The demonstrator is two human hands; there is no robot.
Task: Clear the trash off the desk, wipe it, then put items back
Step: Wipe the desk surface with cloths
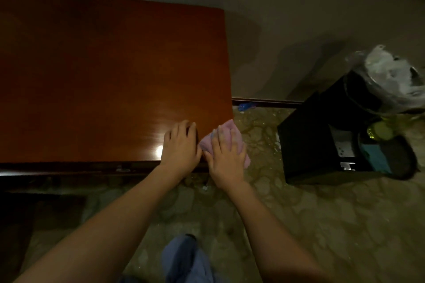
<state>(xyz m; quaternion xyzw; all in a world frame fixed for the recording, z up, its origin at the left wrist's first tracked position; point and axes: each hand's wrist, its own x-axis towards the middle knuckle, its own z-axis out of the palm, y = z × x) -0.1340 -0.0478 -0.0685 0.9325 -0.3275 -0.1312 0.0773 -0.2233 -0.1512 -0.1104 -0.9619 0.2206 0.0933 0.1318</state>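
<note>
Pressing cloth point(226, 139) w/ right hand point(226, 156) at desk point(103, 76) corner.

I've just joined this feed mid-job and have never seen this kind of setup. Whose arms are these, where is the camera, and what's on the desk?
There is no machine: a person wears one camera on the head, looking down at their own bare arms. The left hand rests flat on the brown wooden desk near its right front corner. The right hand presses a pink cloth at that corner, apparently wiping. The desk top shows nothing else. On the floor to the right stand a black box and a lined bin with trash.
</note>
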